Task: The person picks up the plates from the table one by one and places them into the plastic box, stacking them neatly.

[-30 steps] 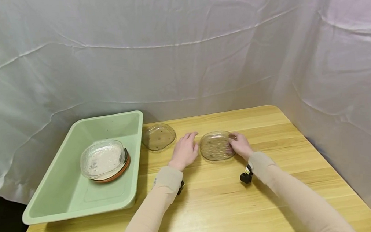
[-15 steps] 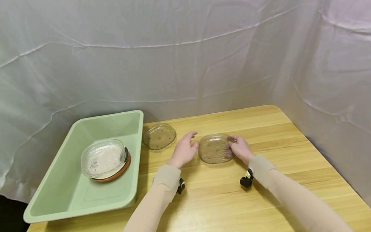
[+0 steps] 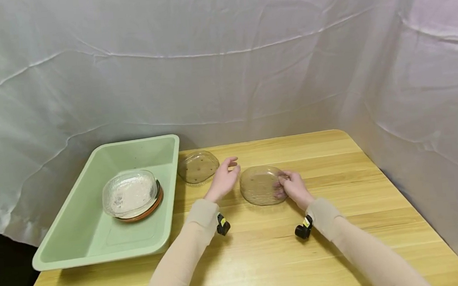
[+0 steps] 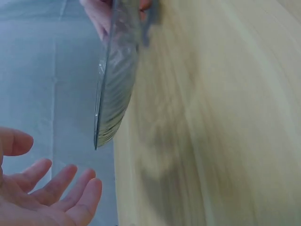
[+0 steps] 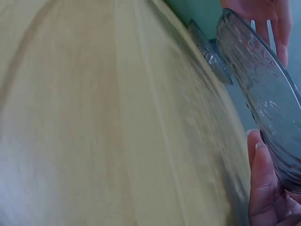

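My right hand [image 3: 295, 189] grips a clear ribbed glass dish [image 3: 260, 186] by its right edge, fingers seen through the glass. The right wrist view shows this dish [image 5: 265, 101] held tilted above the wood, fingers at its lower end. To its left, apart from the rim, my left hand [image 3: 223, 180] is spread with nothing in it. The left wrist view has the left hand [image 4: 47, 195] with fingers loosely spread below the dish [image 4: 115, 84], which appears almost edge-on. Beyond the left hand, a second clear glass dish [image 3: 198, 167] lies on the table by the tub.
A green tub [image 3: 172, 189] stands on the left of the wooden table [image 3: 280, 256]. Inside it is a stack: a clear glass dish [image 3: 129, 195] on top, an orange-brown rim [image 3: 143, 214] below. A pale curtain [image 3: 224, 89] hangs behind the table and along its right side.
My right hand has carried the glass dish a little leftward and nearer to me. My left hand has drawn slightly left, its fingers staying spread. The tub and the second dish stay put.
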A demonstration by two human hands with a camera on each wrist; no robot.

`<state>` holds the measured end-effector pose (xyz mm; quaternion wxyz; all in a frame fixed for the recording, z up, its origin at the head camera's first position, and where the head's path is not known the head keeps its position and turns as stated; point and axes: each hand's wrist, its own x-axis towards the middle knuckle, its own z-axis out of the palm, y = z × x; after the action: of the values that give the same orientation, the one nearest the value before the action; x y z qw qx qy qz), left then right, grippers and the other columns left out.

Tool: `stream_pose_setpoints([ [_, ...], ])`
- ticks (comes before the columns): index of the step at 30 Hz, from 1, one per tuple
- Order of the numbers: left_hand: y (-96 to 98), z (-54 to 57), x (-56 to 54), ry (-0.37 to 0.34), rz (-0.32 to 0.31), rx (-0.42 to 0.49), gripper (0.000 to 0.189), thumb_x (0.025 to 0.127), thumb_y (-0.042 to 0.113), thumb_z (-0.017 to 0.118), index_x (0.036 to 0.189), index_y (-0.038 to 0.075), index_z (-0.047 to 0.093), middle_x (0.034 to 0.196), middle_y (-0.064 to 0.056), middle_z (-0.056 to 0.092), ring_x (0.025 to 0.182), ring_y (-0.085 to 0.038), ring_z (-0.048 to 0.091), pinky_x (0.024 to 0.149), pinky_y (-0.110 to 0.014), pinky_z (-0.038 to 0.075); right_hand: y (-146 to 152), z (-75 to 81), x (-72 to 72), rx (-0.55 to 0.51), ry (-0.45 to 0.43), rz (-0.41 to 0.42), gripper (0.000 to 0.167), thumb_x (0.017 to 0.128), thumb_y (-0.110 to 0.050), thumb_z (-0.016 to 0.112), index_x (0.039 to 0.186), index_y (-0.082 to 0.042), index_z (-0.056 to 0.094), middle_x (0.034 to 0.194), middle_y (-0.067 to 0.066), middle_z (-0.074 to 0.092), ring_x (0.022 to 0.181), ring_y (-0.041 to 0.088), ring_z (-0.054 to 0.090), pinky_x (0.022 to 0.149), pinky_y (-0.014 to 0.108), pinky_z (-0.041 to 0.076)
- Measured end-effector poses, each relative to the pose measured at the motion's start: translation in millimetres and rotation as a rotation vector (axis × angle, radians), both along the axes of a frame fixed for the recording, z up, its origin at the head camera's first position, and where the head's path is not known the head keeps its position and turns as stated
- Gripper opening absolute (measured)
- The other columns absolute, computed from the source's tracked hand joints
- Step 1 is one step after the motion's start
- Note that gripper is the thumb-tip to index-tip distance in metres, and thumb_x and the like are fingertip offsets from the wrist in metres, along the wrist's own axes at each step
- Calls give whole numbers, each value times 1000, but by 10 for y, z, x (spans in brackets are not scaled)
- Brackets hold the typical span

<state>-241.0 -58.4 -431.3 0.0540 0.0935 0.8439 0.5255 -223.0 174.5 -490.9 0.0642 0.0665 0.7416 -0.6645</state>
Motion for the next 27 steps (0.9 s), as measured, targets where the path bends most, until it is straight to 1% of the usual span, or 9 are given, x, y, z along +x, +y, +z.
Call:
stream_pose_setpoints([
  [3,-14,30,-15,-30,19,58,46,105,27,47,149,13,46,147,-15,53,132,-35,55,108,-50,48,-8,24,12,-2,7,-15,42,104,-3,36,144,9,42,102,17,67,59,13,69,64,27,63],
  [6,-27,63,-26,-72,15,128,47,106,26,45,150,13,44,147,-17,53,133,-36,53,110,-51,46,-16,64,17,-14,24,-34,43,104,-2,36,145,7,42,102,14,67,60,13,69,63,26,63],
  [7,-30,77,-29,-82,11,147,47,106,26,44,151,12,43,147,-17,52,134,-37,53,111,-51,46,-19,80,18,-17,32,-40,43,103,-1,35,145,7,42,101,13,67,59,13,69,63,26,63],
  [11,-32,134,-33,-158,-3,282,49,106,24,43,152,10,39,152,-22,45,138,-44,49,117,-55,41,-38,157,16,-27,72,-68,43,103,-1,35,145,5,42,100,12,66,58,11,68,61,25,62],
  [14,-22,174,-29,-202,-1,353,50,106,23,43,153,9,37,155,-23,40,139,-46,47,117,-57,40,-48,209,15,-22,98,-93,42,105,-4,35,146,3,43,103,15,65,58,11,68,60,23,61],
  [16,-15,187,-27,-216,4,365,50,106,25,42,154,10,36,155,-22,40,138,-46,48,116,-56,42,-53,235,17,-23,111,-109,41,106,-6,35,146,2,44,105,15,65,58,10,68,59,22,61],
  [19,-4,182,-34,-224,5,373,50,107,28,40,154,11,36,154,-21,41,137,-45,50,114,-55,44,-72,263,27,-43,131,-138,39,107,-7,36,145,0,46,102,12,65,58,9,68,58,21,60],
  [23,23,175,-28,-213,-13,389,50,109,31,38,154,11,35,154,-23,42,133,-45,53,113,-54,46,-109,282,46,-68,169,-182,37,107,-7,38,142,1,47,97,8,66,57,8,67,58,21,60],
  [27,57,180,-12,-202,-30,381,51,109,33,37,155,11,34,150,-21,46,124,-41,61,111,-54,48,-139,294,62,-74,203,-210,37,107,-7,39,142,-1,48,99,10,66,58,8,68,58,21,60],
])
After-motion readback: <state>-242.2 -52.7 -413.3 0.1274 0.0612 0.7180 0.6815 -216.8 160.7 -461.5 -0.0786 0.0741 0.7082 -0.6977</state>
